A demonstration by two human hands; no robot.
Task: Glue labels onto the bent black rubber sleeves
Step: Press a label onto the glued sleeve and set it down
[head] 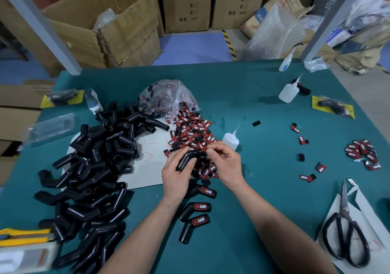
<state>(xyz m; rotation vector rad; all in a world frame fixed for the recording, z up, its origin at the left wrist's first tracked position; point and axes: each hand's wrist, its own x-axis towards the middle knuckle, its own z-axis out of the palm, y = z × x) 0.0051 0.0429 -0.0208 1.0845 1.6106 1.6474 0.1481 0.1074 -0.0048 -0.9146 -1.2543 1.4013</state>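
Observation:
My left hand grips a bent black rubber sleeve over the middle of the green table. My right hand pinches at the sleeve's upper end, fingers closed there; whether a label sits under them is hidden. Just behind lies a heap of red-and-black labels. A big pile of bare black sleeves covers the left side. Three labelled sleeves lie below my hands. A small glue bottle stands right of the labels.
A plastic bag of labels sits behind the heap. Two more glue bottles stand at the far right, and loose labels lie scattered there. Scissors rest on white paper at the near right. Cardboard boxes stand beyond the table.

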